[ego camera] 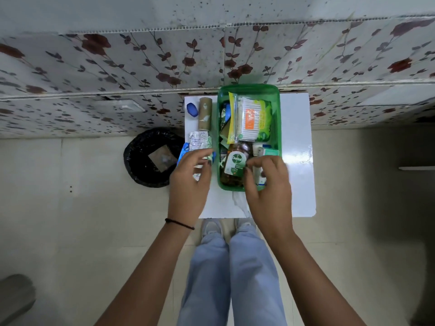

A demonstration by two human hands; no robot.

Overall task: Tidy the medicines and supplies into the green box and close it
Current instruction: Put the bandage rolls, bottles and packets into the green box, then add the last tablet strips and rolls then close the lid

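Observation:
The green box [279, 118] stands open on a small white table [296, 184], filled with a bag of cotton swabs [249, 118], a brown Dettol bottle [235, 163], small cartons [268, 150] and foil strips. My right hand [266, 182] reaches into the box's near end, fingers curled beside the Dettol bottle; what it grips is hidden. My left hand [190, 180] hovers left of the box, fingers pinching a small packet over a pile of blister strips [199, 141]. A brown bandage roll [205, 113] and a blue cap [192, 109] lie further back on the table.
A black-lined waste bin [150, 158] stands on the floor just left of the table. A floral-patterned wall [117, 67] runs behind the table. My legs and shoes [235, 255] are below the table's near edge.

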